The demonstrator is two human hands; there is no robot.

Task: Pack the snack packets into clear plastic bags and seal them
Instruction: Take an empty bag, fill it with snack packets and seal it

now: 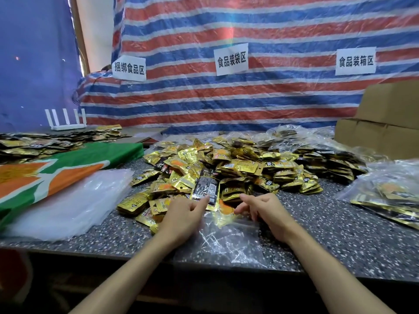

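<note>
Head view, and both hands are at the near edge of the pile of snack packets (238, 164) on the speckled table (340, 234). The left hand (181, 214) has its index finger stretched out, tip laid on the face of a black-and-gold packet (205, 189). That packet is tipped up off the heap, long axis running away from the person, far end pointing into the pile, near end down at the mouth of the clear bag (226, 241). The thumb is hidden under the hand, so I cannot tell whether that grip is a pinch or just a touch.

The right hand (265, 211) is just beside it, thumb lifted, fingers curled down at the bag's mouth; the grip looks fairly wide, but whether it has the film I cannot tell. The clear bag lies flat between the forearms, its mouth toward the pile, with gold and orange packets showing through the far end.

Off to the left are a stack of empty plastic bags (68, 200) and a green and orange cloth (56, 168). To the right are filled bags (385, 191), with cardboard boxes (385, 123) behind.
</note>
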